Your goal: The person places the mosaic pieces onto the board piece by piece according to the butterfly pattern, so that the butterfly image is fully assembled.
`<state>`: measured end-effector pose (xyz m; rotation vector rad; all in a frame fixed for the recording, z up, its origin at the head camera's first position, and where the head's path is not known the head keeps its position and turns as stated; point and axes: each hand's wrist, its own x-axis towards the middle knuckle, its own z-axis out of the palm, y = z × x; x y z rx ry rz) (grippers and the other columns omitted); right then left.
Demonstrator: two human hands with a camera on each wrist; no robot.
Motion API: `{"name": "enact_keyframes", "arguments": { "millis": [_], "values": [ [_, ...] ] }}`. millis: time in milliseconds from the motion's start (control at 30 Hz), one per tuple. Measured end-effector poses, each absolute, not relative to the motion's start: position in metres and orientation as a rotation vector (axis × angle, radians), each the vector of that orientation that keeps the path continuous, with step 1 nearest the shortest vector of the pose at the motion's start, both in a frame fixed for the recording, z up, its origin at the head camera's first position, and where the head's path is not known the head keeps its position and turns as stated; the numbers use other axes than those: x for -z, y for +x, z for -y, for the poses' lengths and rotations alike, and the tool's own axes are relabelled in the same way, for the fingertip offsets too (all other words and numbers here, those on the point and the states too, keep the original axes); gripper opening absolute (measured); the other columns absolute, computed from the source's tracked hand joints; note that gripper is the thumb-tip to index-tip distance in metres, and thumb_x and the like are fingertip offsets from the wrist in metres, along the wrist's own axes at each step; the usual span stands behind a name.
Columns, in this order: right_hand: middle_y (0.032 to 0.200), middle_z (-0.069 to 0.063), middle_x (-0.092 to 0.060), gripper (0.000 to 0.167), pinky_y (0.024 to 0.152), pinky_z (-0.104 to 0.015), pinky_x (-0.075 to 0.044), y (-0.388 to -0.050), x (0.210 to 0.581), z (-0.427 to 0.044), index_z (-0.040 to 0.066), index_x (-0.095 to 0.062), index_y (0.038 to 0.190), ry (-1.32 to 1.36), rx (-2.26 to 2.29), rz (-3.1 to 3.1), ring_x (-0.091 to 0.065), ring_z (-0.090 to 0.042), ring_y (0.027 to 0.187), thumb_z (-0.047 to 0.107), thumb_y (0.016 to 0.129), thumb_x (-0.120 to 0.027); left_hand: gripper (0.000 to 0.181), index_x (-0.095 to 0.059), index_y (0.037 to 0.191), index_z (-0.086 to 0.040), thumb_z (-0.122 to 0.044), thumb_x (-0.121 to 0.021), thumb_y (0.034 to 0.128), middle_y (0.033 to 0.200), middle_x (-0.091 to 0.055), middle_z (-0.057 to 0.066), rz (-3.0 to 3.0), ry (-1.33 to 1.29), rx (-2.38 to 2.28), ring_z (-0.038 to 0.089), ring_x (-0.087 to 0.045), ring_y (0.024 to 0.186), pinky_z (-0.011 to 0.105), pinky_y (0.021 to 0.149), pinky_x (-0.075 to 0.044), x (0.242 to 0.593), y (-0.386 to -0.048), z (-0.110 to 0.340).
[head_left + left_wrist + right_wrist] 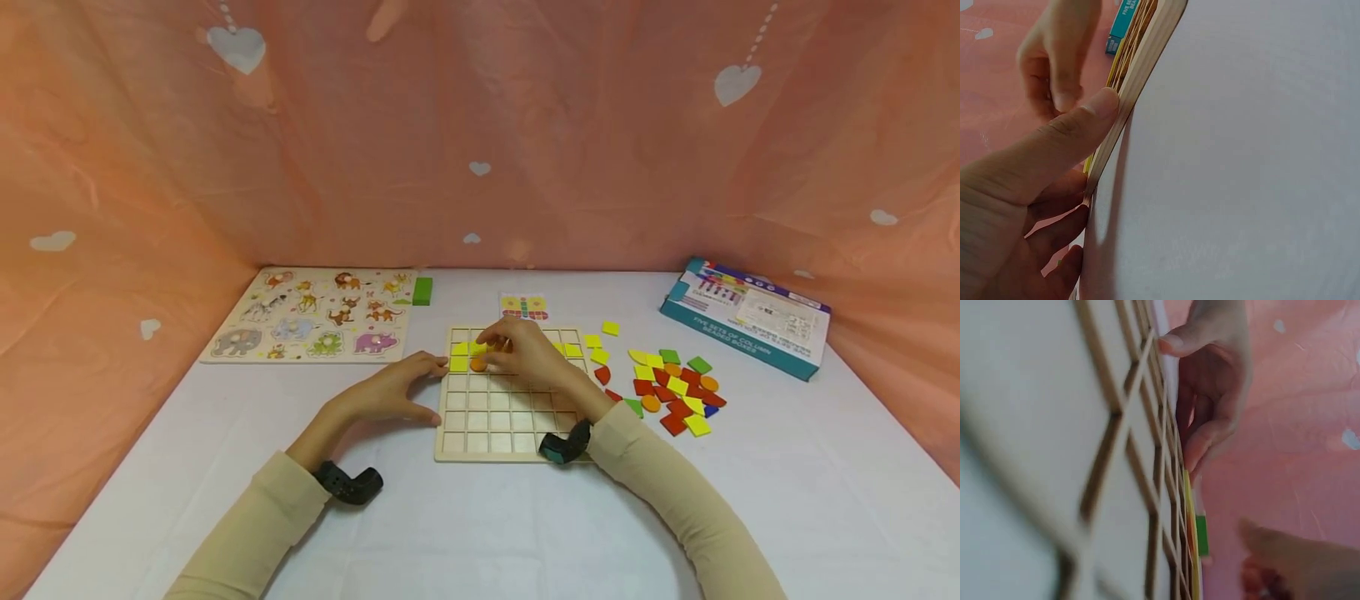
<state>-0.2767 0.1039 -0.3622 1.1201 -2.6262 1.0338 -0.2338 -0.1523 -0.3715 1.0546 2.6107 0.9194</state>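
A wooden grid board (pixel 487 421) lies on the table, with yellow squares in its upper rows and an orange circle (pixel 478 364) near the upper left. My left hand (pixel 393 389) is at the board's left side, thumb and fingers spread apart and touching its edge; the left wrist view shows the thumb (pixel 1082 119) against the wooden rim. Over the upper part of the board hovers my right hand (pixel 525 354), its bent fingers and thumb apart, just right of the orange circle. No piece shows between them. The right hand hides some cells below it.
Loose yellow, red, green, orange and blue pieces (pixel 677 385) lie right of the board. A small pattern card (pixel 524 307) is behind it. An animal puzzle board (pixel 315 317) and a green block (pixel 422 292) are at the back left; a teal-edged box (pixel 746 317) is at the back right.
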Motion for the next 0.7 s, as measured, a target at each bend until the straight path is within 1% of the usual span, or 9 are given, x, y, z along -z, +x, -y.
{"name": "enact_keyframes", "arguments": {
  "millis": [100,167,233,367,433,500,600,700],
  "values": [
    [0.093,-0.011,-0.065,0.022,0.066,-0.027,-0.051,-0.279,0.353,-0.120,0.000,-0.068,0.101,1.087,-1.072,2.566,-0.057,-0.017,0.077,0.009,0.081,-0.072,0.070,-0.052,0.127,0.001,-0.031,-0.080,0.0717,0.141,-0.041,0.015,-2.614,1.050,-0.917,0.032,-0.034,0.132,0.047,0.111,-0.024,0.371,-0.233,0.152],
    [0.094,-0.011,-0.065,0.020,0.067,-0.028,-0.051,-0.282,0.346,-0.136,0.001,-0.068,0.100,1.036,-1.083,2.550,-0.057,-0.018,0.078,0.008,0.081,-0.071,0.070,-0.052,0.127,0.001,-0.030,-0.080,0.0713,0.142,-0.041,0.015,-2.611,1.043,-0.921,0.032,-0.034,0.132,0.047,0.111,-0.024,0.371,-0.233,0.152],
    [0.094,-0.009,-0.065,0.017,0.069,-0.028,-0.051,-0.286,0.342,-0.156,0.002,-0.068,0.098,0.949,-1.091,2.558,-0.057,-0.017,0.079,0.009,0.082,-0.071,0.070,-0.052,0.127,0.001,-0.030,-0.080,0.0709,0.142,-0.041,0.014,-2.611,1.036,-0.923,0.031,-0.034,0.133,0.046,0.111,-0.023,0.371,-0.233,0.152],
    [0.097,-0.010,-0.065,0.017,0.073,-0.027,-0.050,-0.293,0.336,-0.200,0.002,-0.068,0.099,0.721,-1.095,2.607,-0.058,-0.020,0.083,0.011,0.084,-0.069,0.070,-0.052,0.127,0.001,-0.029,-0.081,0.0709,0.142,-0.041,0.015,-2.620,1.034,-0.910,0.032,-0.034,0.132,0.047,0.111,-0.024,0.373,-0.234,0.152],
    [0.101,-0.013,-0.064,0.021,0.077,-0.028,-0.050,-0.296,0.336,-0.220,0.001,-0.067,0.102,0.596,-1.115,2.646,-0.058,-0.023,0.087,0.012,0.085,-0.069,0.070,-0.052,0.127,0.000,-0.029,-0.081,0.0704,0.142,-0.040,0.014,-2.621,1.020,-0.908,0.030,-0.034,0.133,0.045,0.112,-0.024,0.373,-0.234,0.152],
    [0.107,-0.016,-0.062,0.025,0.083,-0.031,-0.050,-0.299,0.338,-0.237,0.000,-0.065,0.108,0.496,-1.138,2.686,-0.058,-0.026,0.092,0.012,0.086,-0.067,0.071,-0.052,0.128,0.000,-0.028,-0.081,0.0704,0.143,-0.040,0.013,-2.619,1.010,-0.907,0.029,-0.033,0.133,0.045,0.112,-0.024,0.373,-0.234,0.152],
    [0.115,-0.020,-0.058,0.032,0.093,-0.041,-0.047,-0.302,0.342,-0.256,-0.002,-0.061,0.116,0.408,-1.162,2.761,-0.055,-0.031,0.101,0.011,0.088,-0.065,0.071,-0.051,0.129,-0.001,-0.028,-0.081,0.0700,0.143,-0.040,0.011,-2.613,0.996,-0.912,0.028,-0.033,0.134,0.044,0.112,-0.023,0.374,-0.234,0.151],
    [0.119,-0.021,-0.055,0.037,0.098,-0.047,-0.042,-0.304,0.346,-0.266,-0.002,-0.057,0.122,0.352,-1.154,2.848,-0.050,-0.033,0.108,0.011,0.088,-0.064,0.072,-0.051,0.129,-0.001,-0.029,-0.081,0.0703,0.143,-0.040,0.012,-2.613,1.007,-0.911,0.028,-0.033,0.134,0.045,0.112,-0.024,0.374,-0.234,0.151]
  ]
}}
